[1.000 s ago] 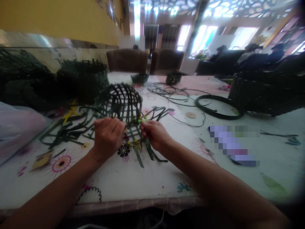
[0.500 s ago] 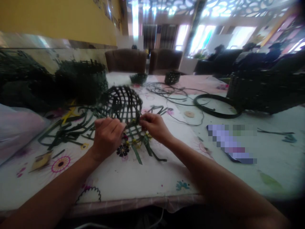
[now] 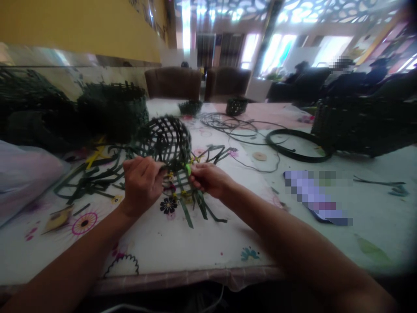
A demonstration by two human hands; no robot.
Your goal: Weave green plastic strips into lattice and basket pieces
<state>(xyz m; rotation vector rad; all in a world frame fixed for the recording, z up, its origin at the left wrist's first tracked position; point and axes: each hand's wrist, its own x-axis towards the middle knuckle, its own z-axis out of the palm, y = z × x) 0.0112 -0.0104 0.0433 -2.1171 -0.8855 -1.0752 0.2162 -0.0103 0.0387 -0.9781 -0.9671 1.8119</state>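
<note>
In front of me is a partly woven dark green basket [image 3: 167, 139], with an open lattice and loose strip ends sticking out below. My left hand [image 3: 143, 180] is closed on the near left edge of the basket; its fingertips are partly hidden. On the near right edge, my right hand [image 3: 208, 179] pinches a small bright green piece [image 3: 188, 169], whose kind I cannot make out. Loose green strips [image 3: 202, 204] hang between and below the hands over the flowered tablecloth [image 3: 202, 248].
Cut strips [image 3: 94, 182] lie to the left, beside a plastic bag [image 3: 26, 178]. Finished-looking baskets [image 3: 114, 108] stand behind them. A coiled hoop [image 3: 298, 145], thin coils [image 3: 228, 124], a pale disc [image 3: 259, 156] and a large dark woven basket [image 3: 361, 126] are at the right.
The basket has tilted and shifted slightly left. My right hand has turned and a bright green piece now shows at its fingertips. My left hand has moved slightly left.
</note>
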